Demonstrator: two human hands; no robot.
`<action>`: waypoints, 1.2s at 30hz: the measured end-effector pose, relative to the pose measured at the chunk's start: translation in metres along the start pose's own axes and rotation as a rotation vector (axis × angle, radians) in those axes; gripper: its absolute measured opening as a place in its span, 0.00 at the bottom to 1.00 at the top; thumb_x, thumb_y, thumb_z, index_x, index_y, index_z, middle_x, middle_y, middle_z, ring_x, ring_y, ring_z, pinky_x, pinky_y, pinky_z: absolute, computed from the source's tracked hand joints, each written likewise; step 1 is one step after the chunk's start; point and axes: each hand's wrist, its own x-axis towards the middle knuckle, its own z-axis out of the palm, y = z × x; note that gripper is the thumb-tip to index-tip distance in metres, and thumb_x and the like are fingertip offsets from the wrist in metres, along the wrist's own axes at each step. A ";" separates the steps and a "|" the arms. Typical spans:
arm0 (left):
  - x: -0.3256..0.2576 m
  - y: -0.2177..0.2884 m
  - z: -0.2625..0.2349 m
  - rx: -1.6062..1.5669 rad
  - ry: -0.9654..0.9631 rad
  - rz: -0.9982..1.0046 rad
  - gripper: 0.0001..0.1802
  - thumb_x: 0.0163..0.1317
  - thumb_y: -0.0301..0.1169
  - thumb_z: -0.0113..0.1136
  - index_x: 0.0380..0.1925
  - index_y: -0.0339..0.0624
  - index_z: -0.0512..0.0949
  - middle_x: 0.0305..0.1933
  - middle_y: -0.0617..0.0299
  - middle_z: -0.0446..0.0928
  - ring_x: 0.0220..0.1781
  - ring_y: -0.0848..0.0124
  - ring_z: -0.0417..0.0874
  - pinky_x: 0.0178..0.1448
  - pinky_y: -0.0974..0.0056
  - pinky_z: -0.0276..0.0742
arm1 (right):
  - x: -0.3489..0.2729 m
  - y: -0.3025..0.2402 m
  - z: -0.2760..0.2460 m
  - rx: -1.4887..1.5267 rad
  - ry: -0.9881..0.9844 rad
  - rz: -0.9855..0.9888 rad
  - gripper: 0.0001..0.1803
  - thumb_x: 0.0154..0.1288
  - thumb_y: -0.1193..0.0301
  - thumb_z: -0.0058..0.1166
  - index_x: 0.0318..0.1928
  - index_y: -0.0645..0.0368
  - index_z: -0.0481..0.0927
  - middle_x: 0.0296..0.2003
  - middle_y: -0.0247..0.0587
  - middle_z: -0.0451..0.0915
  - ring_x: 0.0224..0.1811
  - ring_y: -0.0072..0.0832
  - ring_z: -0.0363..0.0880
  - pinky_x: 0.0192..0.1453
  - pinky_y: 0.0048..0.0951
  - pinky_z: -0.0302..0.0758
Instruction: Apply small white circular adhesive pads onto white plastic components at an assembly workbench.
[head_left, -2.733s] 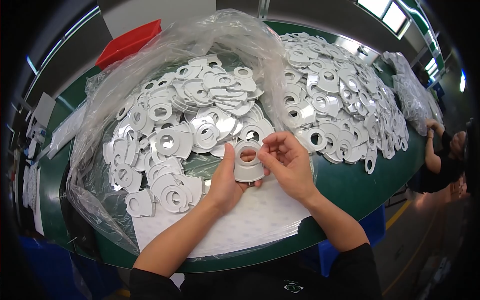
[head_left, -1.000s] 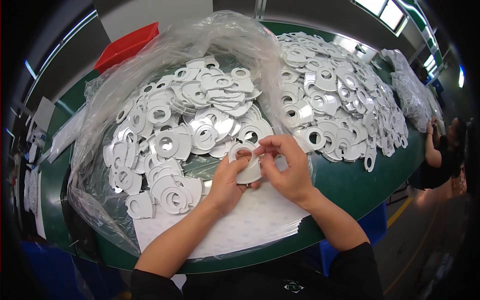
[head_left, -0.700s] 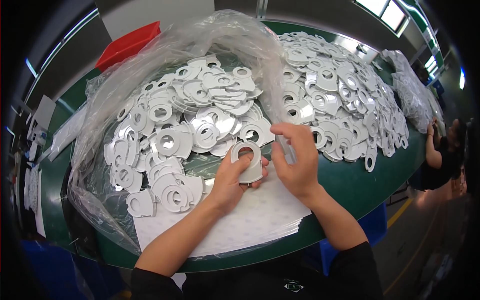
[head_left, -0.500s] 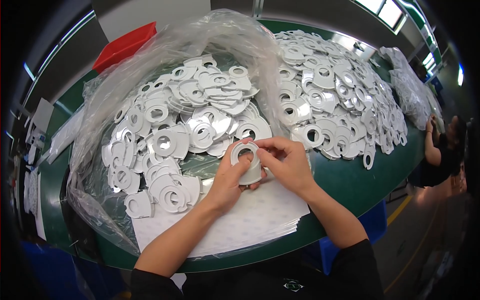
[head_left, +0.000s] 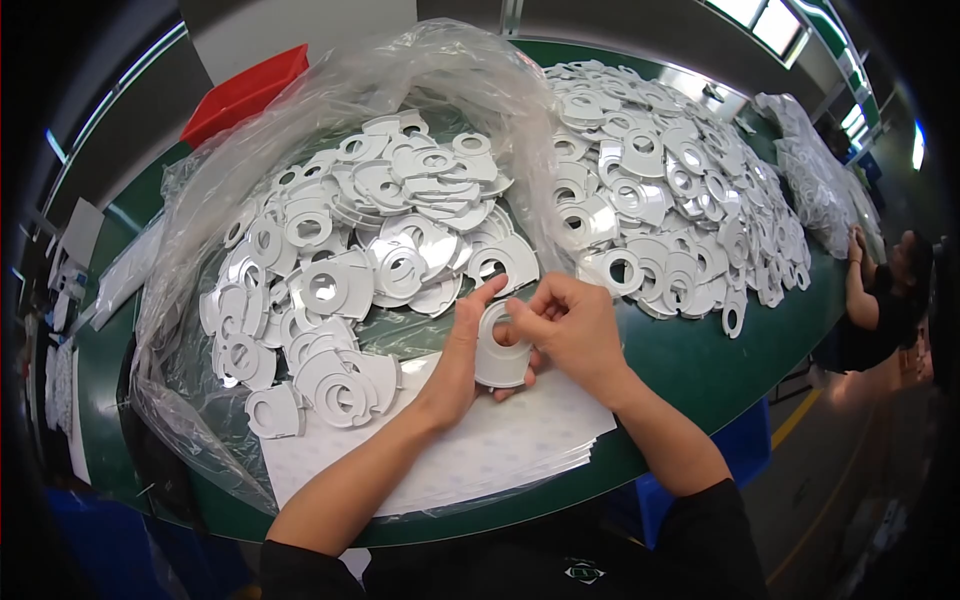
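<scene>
My left hand (head_left: 452, 368) cradles a white ringed plate (head_left: 500, 373); right hand (head_left: 580, 330) pinches at its far-right rim, on what unclear. Apparently rim work; next needs steady support.

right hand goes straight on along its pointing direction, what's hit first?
Likely the white ringed part held in the left hand. The right hand overlaps its edge in the picture; whether they already touch is unclear.
</scene>
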 end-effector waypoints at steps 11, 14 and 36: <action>0.004 0.003 -0.003 -0.027 0.026 -0.077 0.50 0.57 0.73 0.16 0.69 0.48 0.44 0.39 0.53 0.75 0.30 0.64 0.80 0.22 0.69 0.65 | -0.005 -0.003 -0.014 -0.634 0.015 -0.333 0.24 0.44 0.53 0.69 0.23 0.61 0.73 0.14 0.36 0.74 0.17 0.33 0.75 0.23 0.33 0.69; 0.004 0.003 -0.005 -0.094 0.031 -0.085 0.49 0.58 0.73 0.16 0.69 0.48 0.46 0.37 0.52 0.76 0.29 0.62 0.80 0.21 0.69 0.65 | -0.002 -0.012 -0.022 -0.438 -0.131 -0.218 0.18 0.49 0.61 0.66 0.26 0.63 0.75 0.17 0.37 0.76 0.19 0.27 0.75 0.26 0.27 0.70; -0.058 0.117 -0.043 1.767 0.493 0.449 0.24 0.51 0.29 0.65 0.49 0.39 0.72 0.46 0.49 0.75 0.48 0.54 0.75 0.49 0.59 0.72 | 0.033 -0.006 -0.066 0.254 0.671 -0.460 0.27 0.65 0.76 0.53 0.63 0.67 0.63 0.51 0.39 0.73 0.47 0.19 0.69 0.42 0.17 0.72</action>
